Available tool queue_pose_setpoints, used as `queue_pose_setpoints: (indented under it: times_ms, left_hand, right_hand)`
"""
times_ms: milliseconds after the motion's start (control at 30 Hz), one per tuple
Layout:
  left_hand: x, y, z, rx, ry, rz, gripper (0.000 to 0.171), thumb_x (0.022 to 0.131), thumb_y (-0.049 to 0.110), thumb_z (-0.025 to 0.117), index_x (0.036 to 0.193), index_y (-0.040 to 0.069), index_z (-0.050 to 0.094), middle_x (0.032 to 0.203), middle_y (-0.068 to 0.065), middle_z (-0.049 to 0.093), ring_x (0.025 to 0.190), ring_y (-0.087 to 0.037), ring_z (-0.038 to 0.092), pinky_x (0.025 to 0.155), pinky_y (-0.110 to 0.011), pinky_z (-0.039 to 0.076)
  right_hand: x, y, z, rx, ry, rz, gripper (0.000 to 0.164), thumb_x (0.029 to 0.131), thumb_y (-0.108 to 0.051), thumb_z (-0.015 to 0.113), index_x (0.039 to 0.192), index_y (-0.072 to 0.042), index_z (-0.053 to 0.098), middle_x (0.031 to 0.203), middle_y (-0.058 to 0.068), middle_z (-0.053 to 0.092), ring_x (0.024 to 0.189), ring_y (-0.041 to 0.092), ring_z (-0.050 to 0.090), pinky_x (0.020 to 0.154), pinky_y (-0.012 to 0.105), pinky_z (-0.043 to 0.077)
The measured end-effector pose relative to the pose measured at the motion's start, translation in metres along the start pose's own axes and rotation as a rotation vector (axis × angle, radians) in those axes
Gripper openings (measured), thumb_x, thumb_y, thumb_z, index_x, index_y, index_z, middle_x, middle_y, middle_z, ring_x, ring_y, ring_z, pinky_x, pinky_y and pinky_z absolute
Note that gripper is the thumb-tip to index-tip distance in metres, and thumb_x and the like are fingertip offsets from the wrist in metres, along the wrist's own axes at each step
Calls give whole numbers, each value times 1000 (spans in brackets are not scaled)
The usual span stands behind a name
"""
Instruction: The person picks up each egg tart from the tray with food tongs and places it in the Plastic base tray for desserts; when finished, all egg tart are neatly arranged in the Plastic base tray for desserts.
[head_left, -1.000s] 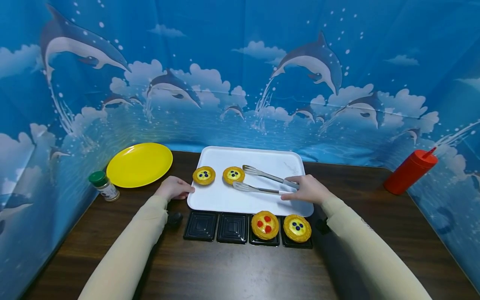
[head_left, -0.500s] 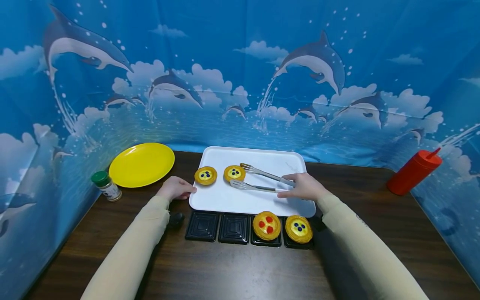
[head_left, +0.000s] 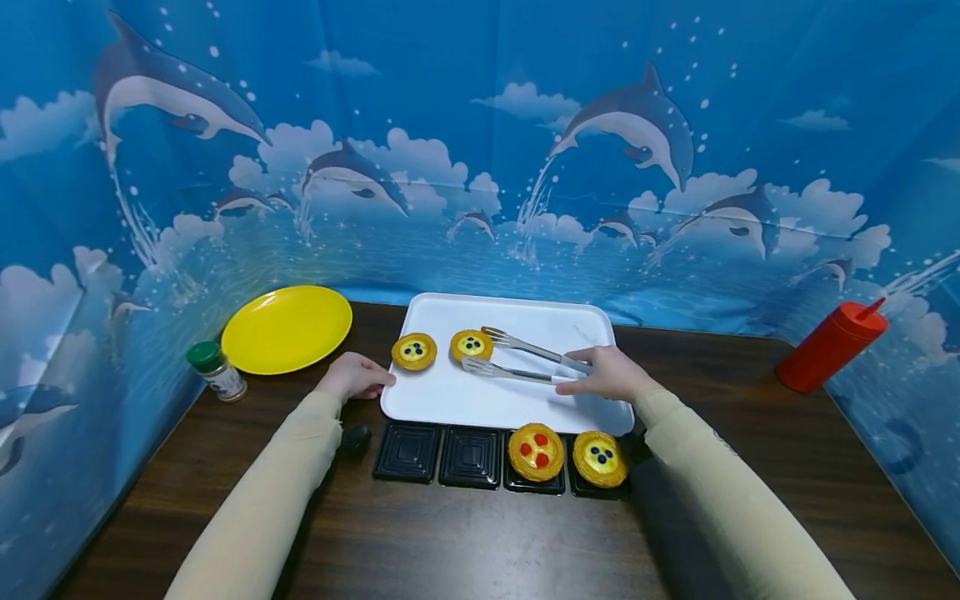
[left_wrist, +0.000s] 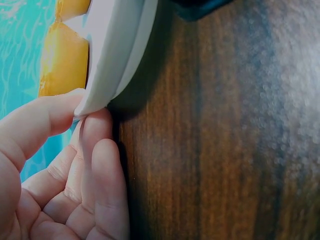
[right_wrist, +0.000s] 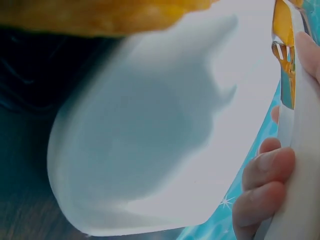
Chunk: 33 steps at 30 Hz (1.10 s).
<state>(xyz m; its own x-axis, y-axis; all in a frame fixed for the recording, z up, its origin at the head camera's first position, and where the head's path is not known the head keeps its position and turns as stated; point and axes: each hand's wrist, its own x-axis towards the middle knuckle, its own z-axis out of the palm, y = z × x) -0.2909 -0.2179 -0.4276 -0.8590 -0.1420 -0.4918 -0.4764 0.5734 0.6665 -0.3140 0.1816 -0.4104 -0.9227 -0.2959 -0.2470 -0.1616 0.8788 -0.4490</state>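
Observation:
My left hand [head_left: 351, 377] pinches the left edge of the white tray [head_left: 510, 404] between thumb and fingers, as the left wrist view shows close up. My right hand [head_left: 611, 373] holds metal tongs [head_left: 525, 343] with pale handles [right_wrist: 305, 165]. Their arms are spread apart, and the slotted tips reach to the right side of a blueberry-topped tart [head_left: 471, 344] on the tray. Another blueberry-topped tart [head_left: 413, 352] sits at the tray's left edge, close to my left fingers. In the right wrist view the handles hide part of the hand.
Black square trays [head_left: 407, 452] line the tray's front. One bears a tart with red toppings [head_left: 536, 452], another a blueberry tart [head_left: 600, 459]. Left stand a yellow plate [head_left: 287, 330] and a green-capped shaker [head_left: 217, 372]. A red squeeze bottle [head_left: 831, 346] stands far right.
The tongs in my right hand have shifted a little left, so their tips overlap the second tart's side more. My left hand keeps its pinch on the tray. The view has drifted slightly.

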Motion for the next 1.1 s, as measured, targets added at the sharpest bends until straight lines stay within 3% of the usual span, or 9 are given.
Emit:
queue_pose_setpoints:
  times_ms: [133,267,367,467,600,700,833,1000,1100]
  left_hand:
    - [-1,1,0,4,-2,0,37,77,30,66,102,3,62,89,-7,63,71,-15,57,66,-22,51]
    - [0,1,0,5,-3,0,37,77,30,66,102,3,62,89,-8,63,71,-15,58,66,-22,51]
    - [0,0,0,5,-2,3,37,77,30,66,102,3,62,90,-8,63,71,-15,58,66,-22,51]
    - [1,0,0,3,-4,5,37,77,30,66,102,3,62,90,-8,63,72,-15,58,67,-22,51]
    - [1,-1,-1,3,-6,2,37,77,30,66,102,3,62,91,-8,63,72,-15,58,67,-22,51]
    - [1,-2,0,4,-6,-2,37,76,30,66,102,4,62,92,-8,63,72,-15,58,67,-22,51]
    - [3,-2,0,3,-7,-3,38,76,31,66,102,4,62,93,-8,63,73,-15,58,67,-21,51]
    - [4,-3,-1,5,-7,7,38,76,31,66,102,4,62,93,-8,62,72,-15,58,66,-21,51]
    - [6,-4,0,8,-11,11,38,77,31,66,103,4,62,94,-9,62,73,-16,58,66,-21,51]
  right_hand:
    - [-2,0,1,38,-13,33,77,62,-56,68,127,-21,47,122,9,51,59,20,53,51,28,46]
    - [-7,2,0,23,20,9,76,62,-57,68,126,-20,49,126,8,50,86,21,57,68,34,51]
    - [-12,3,-1,4,55,-25,75,62,-58,67,124,-19,51,127,8,50,105,22,52,83,40,48]
    - [-20,6,-3,12,69,-55,74,63,-57,67,124,-18,51,127,10,50,109,24,51,87,44,46]
    - [-33,11,-3,14,86,-90,72,64,-55,67,123,-17,52,122,11,54,100,22,54,82,40,49]
    - [-43,15,-2,18,85,-95,74,63,-58,67,123,-18,52,97,9,64,85,18,54,68,32,52]
    - [-57,20,2,40,83,-101,77,61,-60,66,124,-17,52,79,3,62,77,16,50,52,25,45]
    - [-74,24,7,50,103,-136,74,61,-57,68,121,-17,54,106,3,62,77,14,49,52,21,44]
    - [-83,25,10,56,100,-150,71,62,-56,68,121,-18,54,106,2,62,74,13,48,48,20,41]
